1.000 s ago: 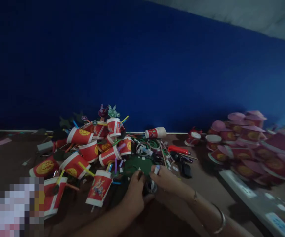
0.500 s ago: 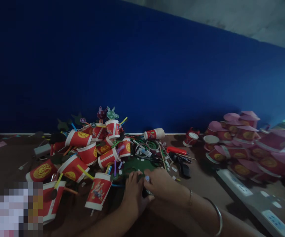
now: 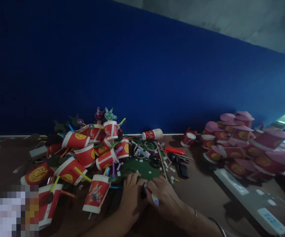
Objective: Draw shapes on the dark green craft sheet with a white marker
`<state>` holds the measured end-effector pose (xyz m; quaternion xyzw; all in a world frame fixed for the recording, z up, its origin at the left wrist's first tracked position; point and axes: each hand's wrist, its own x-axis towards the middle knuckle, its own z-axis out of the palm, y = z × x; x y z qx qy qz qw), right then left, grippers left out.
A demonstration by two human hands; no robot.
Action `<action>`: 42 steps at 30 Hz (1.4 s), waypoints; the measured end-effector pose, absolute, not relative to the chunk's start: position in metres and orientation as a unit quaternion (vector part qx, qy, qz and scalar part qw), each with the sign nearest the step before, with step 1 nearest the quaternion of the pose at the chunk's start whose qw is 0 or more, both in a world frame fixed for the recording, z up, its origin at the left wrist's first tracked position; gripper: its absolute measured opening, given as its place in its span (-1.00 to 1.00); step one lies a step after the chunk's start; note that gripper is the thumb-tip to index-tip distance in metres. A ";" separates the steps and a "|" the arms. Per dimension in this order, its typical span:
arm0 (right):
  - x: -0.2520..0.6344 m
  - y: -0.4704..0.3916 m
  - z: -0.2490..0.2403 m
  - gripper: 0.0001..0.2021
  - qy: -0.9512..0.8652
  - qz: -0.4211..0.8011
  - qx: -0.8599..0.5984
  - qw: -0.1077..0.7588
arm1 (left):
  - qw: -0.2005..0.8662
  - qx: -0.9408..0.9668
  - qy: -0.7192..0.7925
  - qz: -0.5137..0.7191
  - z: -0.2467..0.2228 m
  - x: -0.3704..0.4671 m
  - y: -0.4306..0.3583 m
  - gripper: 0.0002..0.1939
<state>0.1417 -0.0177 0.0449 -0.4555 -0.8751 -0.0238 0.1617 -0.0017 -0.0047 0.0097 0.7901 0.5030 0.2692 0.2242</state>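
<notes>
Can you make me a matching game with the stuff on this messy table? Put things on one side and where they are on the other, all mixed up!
Things:
1. red cup pile
2. pink-lidded cups
3. white power strip
4. orange-handled cutter

Places:
A. along the table's right front edge
B. in the middle of the table, behind the hands
C. far right, stacked near the blue wall
D. left of the hands, with coloured straws sticking out

Pairs: 1-D, 2-C, 3-A, 4-B
</notes>
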 end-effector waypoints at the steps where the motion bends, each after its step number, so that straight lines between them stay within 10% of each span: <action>1: 0.143 -0.017 0.044 -0.88 -0.872 -0.012 -0.459 0.172 | 0.232 0.794 0.496 0.266 0.010 -0.003 -0.005 -0.70; 18: 0.157 -0.001 0.035 -0.75 -0.587 0.434 -0.583 0.356 | 0.236 0.790 0.519 0.228 0.014 -0.002 -0.004 -0.60; 24: 0.156 0.006 0.034 -0.74 -0.489 0.404 -0.602 0.485 | 0.240 0.780 0.517 0.258 0.009 -0.001 -0.004 -0.59; 42: 0.162 0.007 0.006 -0.69 -0.563 0.393 -0.574 0.446 | 0.245 0.759 0.518 0.310 0.010 -0.016 0.015 -0.55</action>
